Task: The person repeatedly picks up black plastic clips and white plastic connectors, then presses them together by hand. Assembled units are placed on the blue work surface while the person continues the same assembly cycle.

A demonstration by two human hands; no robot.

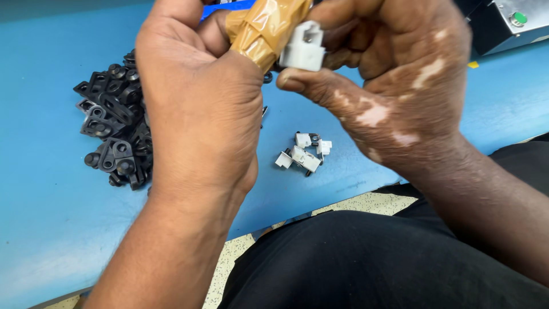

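Right hand (394, 80): a small white plastic clip (303, 47) is pinched between thumb and fingers, against the left hand (200, 109), closed around a brown taped bundle (263, 26). Judged light, rigid; gripped by its flat sides.

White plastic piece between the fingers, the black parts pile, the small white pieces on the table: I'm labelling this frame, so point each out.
White plastic piece (303, 48), head view, on its front face.
Black parts pile (114, 123), head view, middle of the heap.
Small white pieces (303, 154), head view, on the centre piece of the cluster.
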